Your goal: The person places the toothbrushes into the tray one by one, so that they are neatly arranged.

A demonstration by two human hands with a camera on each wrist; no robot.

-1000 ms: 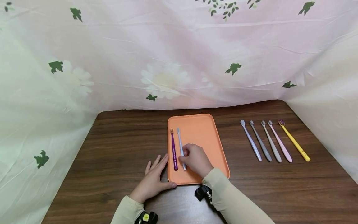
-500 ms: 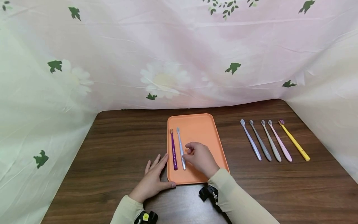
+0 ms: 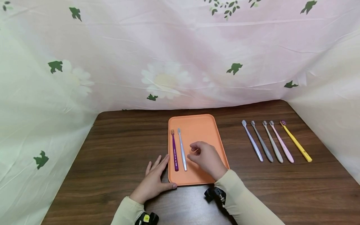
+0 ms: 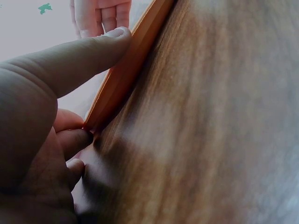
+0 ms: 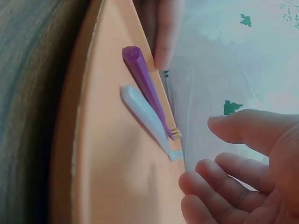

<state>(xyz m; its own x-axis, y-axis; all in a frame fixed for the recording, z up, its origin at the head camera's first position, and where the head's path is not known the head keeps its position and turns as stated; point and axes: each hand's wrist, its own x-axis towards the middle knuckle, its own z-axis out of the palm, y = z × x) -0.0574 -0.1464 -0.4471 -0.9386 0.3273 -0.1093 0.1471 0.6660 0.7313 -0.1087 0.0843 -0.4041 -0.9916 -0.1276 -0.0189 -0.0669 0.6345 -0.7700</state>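
Observation:
An orange tray [image 3: 199, 128] lies on the table, with two toothbrushes side by side along its left part. The outer one is a purple toothbrush [image 3: 175, 153]; beside it is a light blue toothbrush [image 3: 182, 150], both heads pointing away. My left hand [image 3: 153, 182] rests at the tray's near left corner, fingers straight against the left side and thumb [image 4: 112, 39] along the front edge. Over the tray, right of the light blue toothbrush, my right hand [image 3: 208, 157] holds nothing; in the right wrist view its thumb and loosely bent fingers [image 5: 215, 182] are apart.
To the right of the tray several toothbrushes lie in a row on the dark wooden table [image 3: 126, 140], among them a pink toothbrush [image 3: 282, 142] and a yellow toothbrush [image 3: 296, 142]. A patterned cloth [image 3: 180, 47] hangs behind the table and at its sides.
My right hand has let go of the light blue toothbrush and moved to the right, away from it. The toothbrush stays on the tray, and my left hand has kept its place.

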